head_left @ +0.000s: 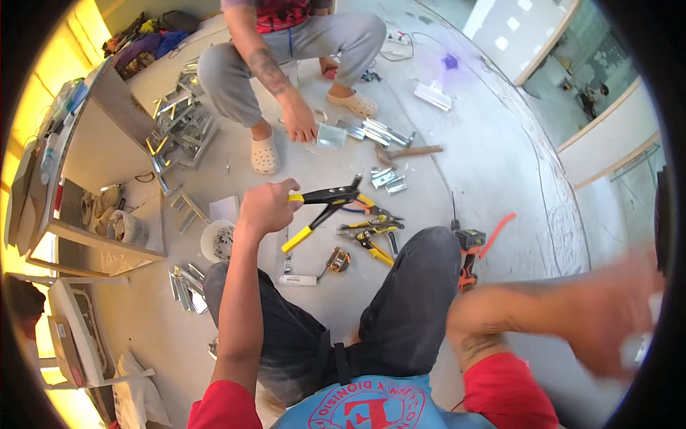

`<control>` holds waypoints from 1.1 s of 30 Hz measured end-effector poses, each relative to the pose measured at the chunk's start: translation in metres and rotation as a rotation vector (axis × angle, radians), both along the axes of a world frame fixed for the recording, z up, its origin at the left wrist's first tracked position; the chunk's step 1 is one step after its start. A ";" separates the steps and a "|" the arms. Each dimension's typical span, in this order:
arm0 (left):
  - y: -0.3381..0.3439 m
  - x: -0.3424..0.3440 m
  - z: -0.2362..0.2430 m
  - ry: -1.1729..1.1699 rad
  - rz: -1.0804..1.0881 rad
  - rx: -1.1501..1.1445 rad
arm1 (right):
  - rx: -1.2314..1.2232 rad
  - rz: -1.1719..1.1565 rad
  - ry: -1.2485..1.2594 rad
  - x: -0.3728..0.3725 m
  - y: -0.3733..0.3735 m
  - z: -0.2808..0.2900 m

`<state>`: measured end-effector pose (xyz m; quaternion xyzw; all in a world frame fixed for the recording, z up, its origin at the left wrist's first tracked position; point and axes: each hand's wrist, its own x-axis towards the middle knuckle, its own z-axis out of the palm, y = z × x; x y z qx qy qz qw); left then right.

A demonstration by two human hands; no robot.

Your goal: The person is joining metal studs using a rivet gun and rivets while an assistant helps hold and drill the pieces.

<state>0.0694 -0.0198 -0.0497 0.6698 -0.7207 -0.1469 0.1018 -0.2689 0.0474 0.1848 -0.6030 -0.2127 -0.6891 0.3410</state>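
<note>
My left hand (268, 207) is wrapped round one yellow grip of a black plier-type tool (336, 200). The tool's two long handles are spread, and its head points to the far right. At the right edge my right hand (607, 314) is smeared by motion, so its fingers cannot be made out; something pale shows beside them. On the floor below the tool lie several snips (375, 232) with yellow and black grips. A tape measure (339, 260) rests nearer my knees, next to a flat white piece (297, 280). A white bucket (208, 242) of small metal bits stands left of my left forearm.
A cordless drill (468, 243) and a red strip (497, 236) are by my right knee. Beyond are a hammer (407, 153) and cut metal channels (386, 134). Opposite crouches a person, whose hand (298, 123) reaches to a shiny plate (331, 136). Wooden shelving (107, 243) stands left.
</note>
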 end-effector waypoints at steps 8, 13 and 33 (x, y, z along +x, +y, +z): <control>-0.004 -0.022 0.028 0.475 -0.071 -0.190 | 1.359 -0.678 0.127 0.074 -0.140 -0.271; -0.008 -0.026 0.028 0.899 -0.153 -0.146 | 1.193 0.280 0.694 0.077 -0.127 -0.267; -0.003 -0.082 0.004 0.336 -0.105 -0.406 | 1.206 0.423 0.060 0.087 -0.117 -0.252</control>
